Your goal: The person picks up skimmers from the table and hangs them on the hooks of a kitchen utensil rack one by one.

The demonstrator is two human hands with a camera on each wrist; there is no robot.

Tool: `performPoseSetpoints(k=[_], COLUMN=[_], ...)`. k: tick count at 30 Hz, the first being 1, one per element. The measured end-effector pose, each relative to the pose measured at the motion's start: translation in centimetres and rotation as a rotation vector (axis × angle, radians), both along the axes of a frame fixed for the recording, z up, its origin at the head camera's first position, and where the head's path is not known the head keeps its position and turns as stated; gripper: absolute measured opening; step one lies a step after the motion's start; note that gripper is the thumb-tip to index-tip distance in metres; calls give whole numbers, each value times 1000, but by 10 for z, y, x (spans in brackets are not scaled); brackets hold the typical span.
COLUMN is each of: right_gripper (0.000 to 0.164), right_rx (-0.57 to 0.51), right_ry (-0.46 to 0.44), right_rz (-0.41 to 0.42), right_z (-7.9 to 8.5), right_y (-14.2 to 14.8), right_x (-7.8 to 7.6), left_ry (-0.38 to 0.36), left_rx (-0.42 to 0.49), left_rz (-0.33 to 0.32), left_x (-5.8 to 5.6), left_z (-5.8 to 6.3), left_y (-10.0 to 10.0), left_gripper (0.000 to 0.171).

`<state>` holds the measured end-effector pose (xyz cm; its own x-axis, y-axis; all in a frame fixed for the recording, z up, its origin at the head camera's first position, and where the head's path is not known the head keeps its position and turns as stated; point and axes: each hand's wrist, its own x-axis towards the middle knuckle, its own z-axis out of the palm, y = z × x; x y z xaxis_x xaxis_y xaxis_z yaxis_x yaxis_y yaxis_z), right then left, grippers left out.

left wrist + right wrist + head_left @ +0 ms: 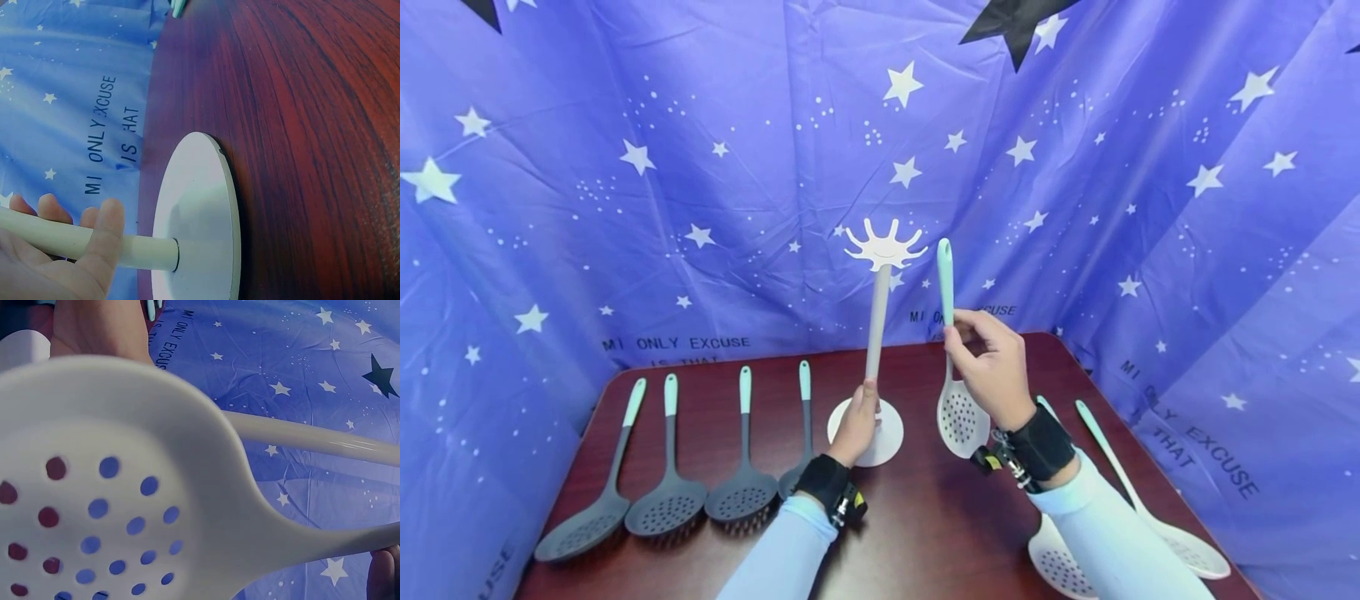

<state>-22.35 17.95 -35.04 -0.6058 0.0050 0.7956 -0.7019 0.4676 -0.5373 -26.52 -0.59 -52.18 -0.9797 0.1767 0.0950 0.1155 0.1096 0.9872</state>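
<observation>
My left hand [854,427] grips the lower pole [877,325] of a white utensil stand, just above its round base [197,206] on the table. A crown of prongs [886,248] tops the pole, with no utensil hanging from it. To the stand's right, my right hand [1000,367] pinches a white skimmer [962,421] near the lower end of its mint handle [946,271]. The skimmer is upright, handle end up and perforated bowl [181,440] down. In the right wrist view the bowl fills the near side, and only fingertips [382,575] show at its neck.
Several dark grey perforated skimmers [670,508] with mint handles lie on the left of the brown table [917,533]. Two white skimmers lie at the right, one [1060,562] partly behind my right forearm, another [1198,550] near the edge. A blue starry cloth [790,183] hangs behind.
</observation>
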Motion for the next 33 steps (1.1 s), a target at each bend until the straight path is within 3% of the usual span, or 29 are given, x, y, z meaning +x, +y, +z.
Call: performPoseSetpoints(k=[7, 15, 24, 33], right_gripper=[16, 12, 16, 17], right_rx=[17, 30, 30, -14], right_ry=[-30, -51, -52, -173], right_rz=[-15, -6, -27, 38], right_z=[5, 25, 1, -4], right_y=[-9, -24, -12, -18], right_x=[-1, 18, -2, 5], left_ry=[-3, -1, 3, 16], left_rx=[-5, 16, 16, 5], left_rz=[12, 4, 7, 7], left_x=[1, 0, 0, -3], left_z=[2, 0, 0, -4], left_y=[-1, 0, 1, 0], left_gripper=[61, 58, 57, 57])
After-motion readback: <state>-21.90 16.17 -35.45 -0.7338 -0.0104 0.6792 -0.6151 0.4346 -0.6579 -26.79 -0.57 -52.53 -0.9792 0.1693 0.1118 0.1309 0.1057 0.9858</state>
